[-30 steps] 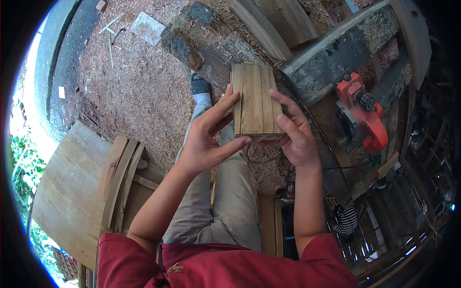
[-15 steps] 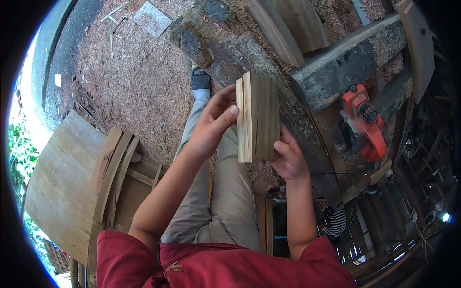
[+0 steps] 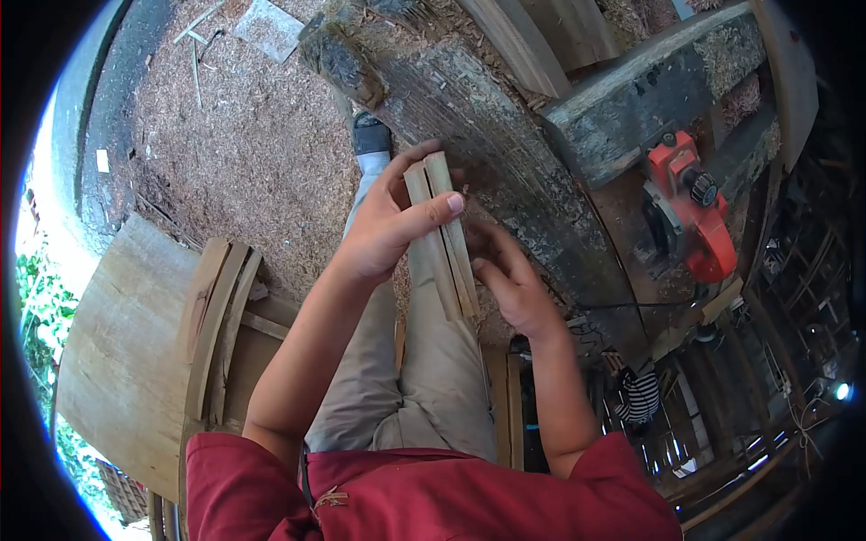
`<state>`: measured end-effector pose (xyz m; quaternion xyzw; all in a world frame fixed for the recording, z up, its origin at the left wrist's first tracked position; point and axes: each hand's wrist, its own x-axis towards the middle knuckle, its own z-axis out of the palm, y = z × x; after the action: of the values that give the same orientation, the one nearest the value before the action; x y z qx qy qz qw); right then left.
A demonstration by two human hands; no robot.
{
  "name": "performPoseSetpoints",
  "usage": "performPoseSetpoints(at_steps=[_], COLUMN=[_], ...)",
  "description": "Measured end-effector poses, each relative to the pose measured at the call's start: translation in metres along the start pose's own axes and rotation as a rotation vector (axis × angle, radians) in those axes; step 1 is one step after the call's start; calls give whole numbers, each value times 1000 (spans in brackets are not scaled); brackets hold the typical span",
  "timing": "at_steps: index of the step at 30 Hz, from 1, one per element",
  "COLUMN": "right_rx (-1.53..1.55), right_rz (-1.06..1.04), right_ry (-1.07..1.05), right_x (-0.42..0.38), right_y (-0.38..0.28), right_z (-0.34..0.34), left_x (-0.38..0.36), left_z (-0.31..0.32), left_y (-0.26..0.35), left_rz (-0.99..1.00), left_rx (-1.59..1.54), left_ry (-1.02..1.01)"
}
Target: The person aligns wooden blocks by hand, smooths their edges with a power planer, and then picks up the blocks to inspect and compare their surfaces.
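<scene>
Wooden pieces (image 3: 435,266), left of the red power tool (image 3: 693,212), have turned edge-on; left hand (image 3: 382,231) clasps them, right hand (image 3: 521,296) half-curled, contact unclear.

We in a dark red short-sleeved shirt (image 3: 433,500), small tan mark (image 3: 332,498) on its front, thin dark cord (image 3: 308,484) beside it, our greyish-khaki long trousers (image 3: 442,406), pale sock (image 3: 373,163), dark shoe (image 3: 371,135)

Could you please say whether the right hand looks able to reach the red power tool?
Probably, with some reach: nothing appears to block the way from the right hand to the red power tool.
</scene>
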<state>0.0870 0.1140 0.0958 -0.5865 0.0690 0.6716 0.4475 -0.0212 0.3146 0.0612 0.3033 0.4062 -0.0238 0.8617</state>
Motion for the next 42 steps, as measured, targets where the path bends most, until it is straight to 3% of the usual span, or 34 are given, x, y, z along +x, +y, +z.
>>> performPoseSetpoints(at_steps=[4, 13, 19, 28, 34, 37, 42], right_rx=[-33, -33, -133, 1, -50, -657, -574], right_rz=[-135, -171, -244, -278, -272, -373, -437], right_ry=[-68, -144, -79, -136, -69, 133, 249], right_x=[-6, -8, -11, -6, -14, -24, -27], right_y=[-15, -5, 3, 11, 14, -4, -14], right_z=[7, 6, 11, 5, 6, 9, 11], left_x=[-4, -11, -11, -8, -11, -12, -8], left_z=[-1, 4, 9, 17, 28, 34, 52], left_y=[7, 3, -3, 6, 5, 4, 8], left_rz=[-6, -36, 5, -3, 24, 61, 172], left_rx=[-1, 0, 79, 120, 144, 208, 304], left_ry=[24, 44, 114, 113, 114, 159, 328])
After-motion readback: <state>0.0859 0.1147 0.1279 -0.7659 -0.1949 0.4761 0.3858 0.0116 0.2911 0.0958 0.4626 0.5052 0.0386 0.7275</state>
